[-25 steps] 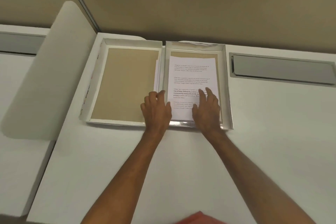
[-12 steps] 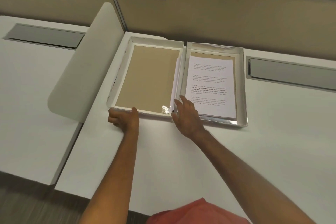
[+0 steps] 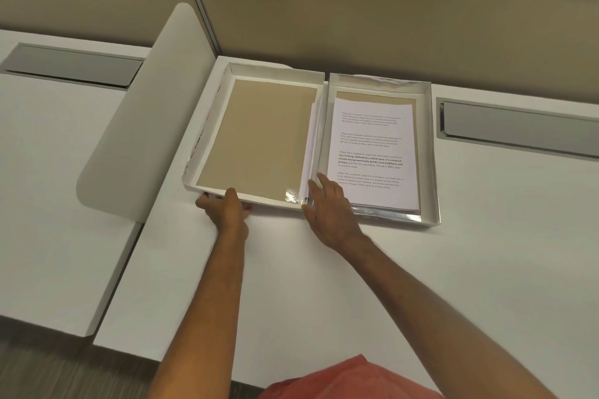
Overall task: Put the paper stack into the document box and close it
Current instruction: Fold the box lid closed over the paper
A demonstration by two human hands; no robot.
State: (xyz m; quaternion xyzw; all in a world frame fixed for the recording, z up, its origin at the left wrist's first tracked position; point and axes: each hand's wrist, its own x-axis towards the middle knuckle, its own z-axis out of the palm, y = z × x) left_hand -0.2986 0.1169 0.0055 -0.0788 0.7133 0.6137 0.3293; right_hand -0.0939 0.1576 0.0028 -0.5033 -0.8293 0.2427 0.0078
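Gripping the lid's [image 3: 259, 139] near edge, the left hand [image 3: 227, 209] pinches it, thumb on top. The right hand [image 3: 327, 207] rests open at the hinge. The paper stack [image 3: 372, 152] lies inside the document box [image 3: 429, 152], open on the tabletop [image 3: 324, 285].

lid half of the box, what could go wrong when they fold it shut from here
1. Loose white sheets stand along the hinge between the lid and the tray; they could get creased or pinched as it folds.
2. The right hand rests at that hinge corner and may get caught.
3. The left hand grips only the lid's near edge, so it might twist.
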